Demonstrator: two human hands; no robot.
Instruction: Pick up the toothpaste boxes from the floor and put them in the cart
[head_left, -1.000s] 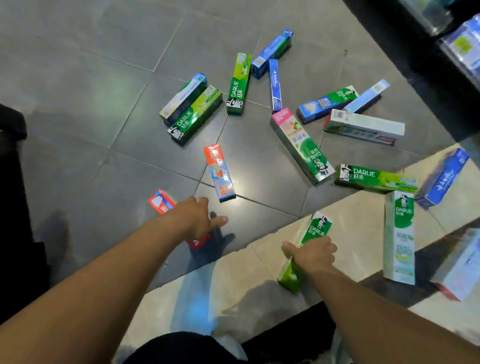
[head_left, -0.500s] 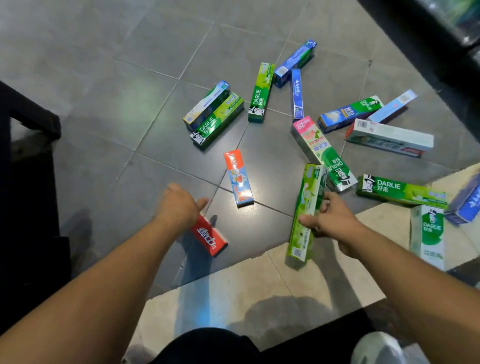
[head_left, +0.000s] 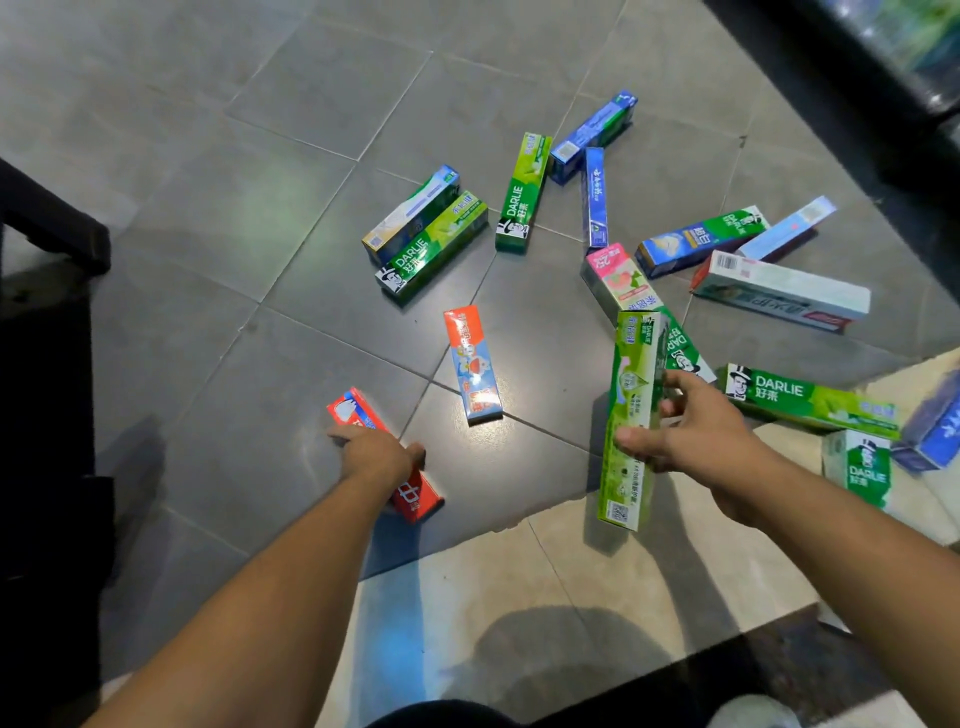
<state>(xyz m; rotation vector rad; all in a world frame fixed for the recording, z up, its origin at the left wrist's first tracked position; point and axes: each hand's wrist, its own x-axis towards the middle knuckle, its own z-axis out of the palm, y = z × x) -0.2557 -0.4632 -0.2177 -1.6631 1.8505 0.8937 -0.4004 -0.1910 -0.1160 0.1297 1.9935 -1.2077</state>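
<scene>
The right hand grasps a light green box around its middle, the thumb on the near long edge and the fingers curled over the far edge. The box is lifted off the floor; its upper end covers part of a pink and green box that lies behind it. The left hand is curled over a red box that lies on the dark grey tiles, the fingers on its left long edge and the thumb on the right one. Whether this box is already lifted, I cannot tell.

Between the two hands lies an orange and blue box, apart from both, with bare floor on each side of it. Further away two green boxes lie side by side, touching: a Darlie box and a paler one. Near them is an upright-lying green Darlie box, then two blue boxes that nearly meet at their ends.

To the right the boxes are crowded: a blue and green box, a white box and a long green Darlie box just beside the right hand. A short green and white box and a blue one lie on the beige tiles, close to the right edge of the view.

At the left edge stands a black frame; the floor between it and the boxes is open. I cannot say if this is the cart.
</scene>
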